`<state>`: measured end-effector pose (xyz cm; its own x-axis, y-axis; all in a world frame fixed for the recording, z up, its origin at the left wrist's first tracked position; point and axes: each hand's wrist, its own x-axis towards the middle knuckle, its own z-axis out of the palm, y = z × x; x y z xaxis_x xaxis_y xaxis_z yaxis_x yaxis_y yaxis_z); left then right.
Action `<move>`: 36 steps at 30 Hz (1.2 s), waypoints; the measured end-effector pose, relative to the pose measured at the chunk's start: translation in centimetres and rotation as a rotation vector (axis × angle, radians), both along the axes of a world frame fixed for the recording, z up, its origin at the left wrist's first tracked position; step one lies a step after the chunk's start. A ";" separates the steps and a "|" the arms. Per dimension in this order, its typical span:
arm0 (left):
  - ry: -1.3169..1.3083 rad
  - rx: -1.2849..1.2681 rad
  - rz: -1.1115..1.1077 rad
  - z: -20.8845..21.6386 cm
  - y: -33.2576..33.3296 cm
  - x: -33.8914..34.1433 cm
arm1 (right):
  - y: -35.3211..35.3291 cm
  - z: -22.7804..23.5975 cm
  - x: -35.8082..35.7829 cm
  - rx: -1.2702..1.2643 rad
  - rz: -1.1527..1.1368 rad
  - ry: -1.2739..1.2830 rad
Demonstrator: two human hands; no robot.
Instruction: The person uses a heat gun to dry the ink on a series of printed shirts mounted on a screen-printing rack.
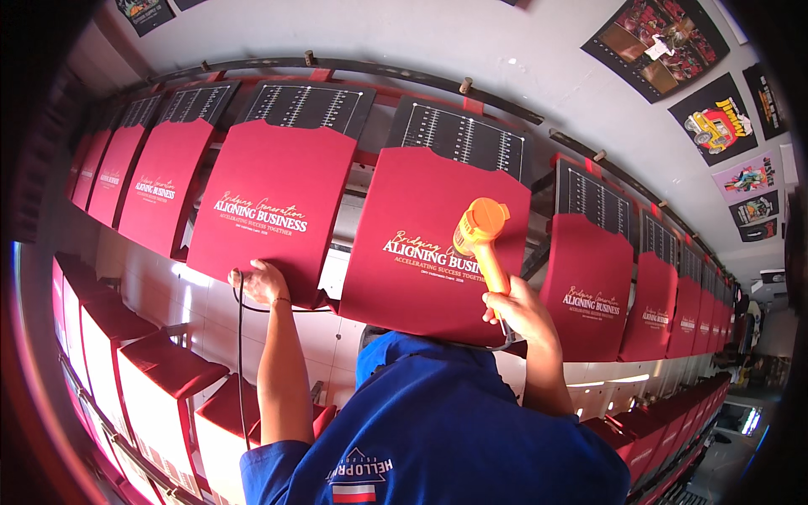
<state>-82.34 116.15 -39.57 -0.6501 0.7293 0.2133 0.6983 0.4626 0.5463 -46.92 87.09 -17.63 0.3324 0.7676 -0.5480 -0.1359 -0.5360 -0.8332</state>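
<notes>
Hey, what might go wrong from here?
The thin black cord in the left hand loops close to the red fabric shirts' lower edges, so it might snag or tug one askew. The yellow-orange handheld blower in the right hand is over white and gold lettering; if hot or dropped, it could mark the print.
</notes>
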 end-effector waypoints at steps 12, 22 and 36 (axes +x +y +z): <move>0.063 0.136 -0.032 -0.7 -0.3 -0.3 | -1.7 -0.8 1.7 -0.014 -0.032 0.024; 0.152 0.075 -0.206 -1.2 -0.7 -1.6 | -2.7 -0.3 1.7 -0.048 -0.120 0.008; 0.093 0.259 -0.361 -2.0 -1.9 -3.3 | -3.5 -0.7 0.2 0.045 -0.412 -0.033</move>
<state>-85.64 114.29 -41.57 -0.3335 0.8206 0.4641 0.8414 0.0370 0.5392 -46.76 83.64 -18.34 0.6336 0.5896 -0.5010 -0.3045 -0.4053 -0.8620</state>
